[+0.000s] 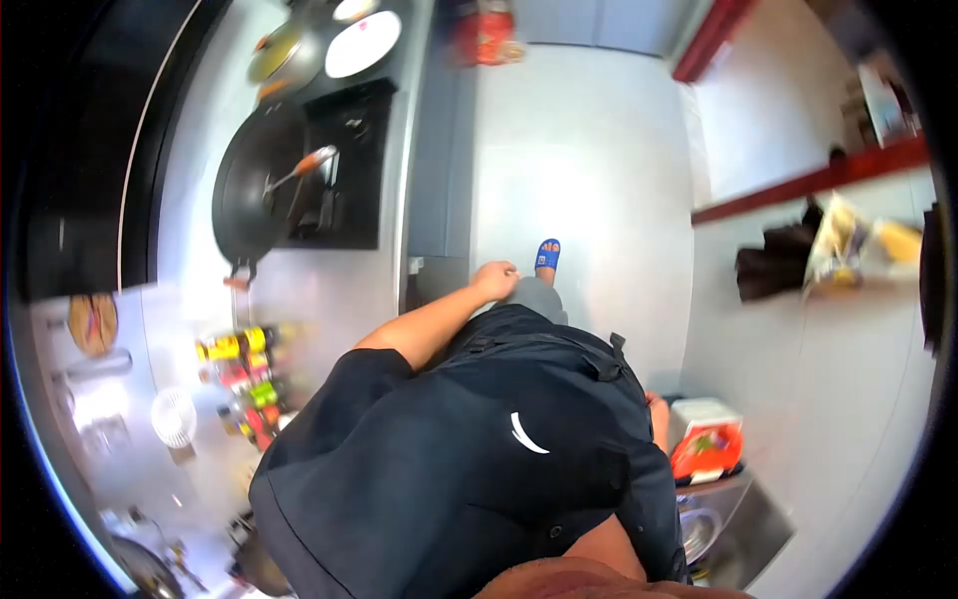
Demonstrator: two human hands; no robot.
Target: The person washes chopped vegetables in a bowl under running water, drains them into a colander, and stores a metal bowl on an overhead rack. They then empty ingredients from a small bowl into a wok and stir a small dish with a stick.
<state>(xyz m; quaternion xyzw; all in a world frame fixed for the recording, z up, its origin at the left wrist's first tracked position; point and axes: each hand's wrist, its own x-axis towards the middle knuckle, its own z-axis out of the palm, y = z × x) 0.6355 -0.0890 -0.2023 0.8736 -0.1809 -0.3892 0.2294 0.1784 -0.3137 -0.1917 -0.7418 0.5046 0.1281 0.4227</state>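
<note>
My left hand (496, 281) hangs low in front of my body, near the grey shorts (539, 298) and beside the lower cabinets. Its fingers look loosely curled, and nothing shows in them. Only part of my right hand (657, 414) shows past the edge of the black shirt (429, 469), next to a white box (707, 411) and an orange-red package (709, 451). The fingers of that hand are mostly hidden.
A black wok (244, 190) with an orange-handled utensil (317, 160) stands on the black cooktop (361, 215). Farther up are a lidded pot (284, 58) and a white plate (363, 45). Bottles (239, 344) line the left counter. Bags (848, 250) hang at the right.
</note>
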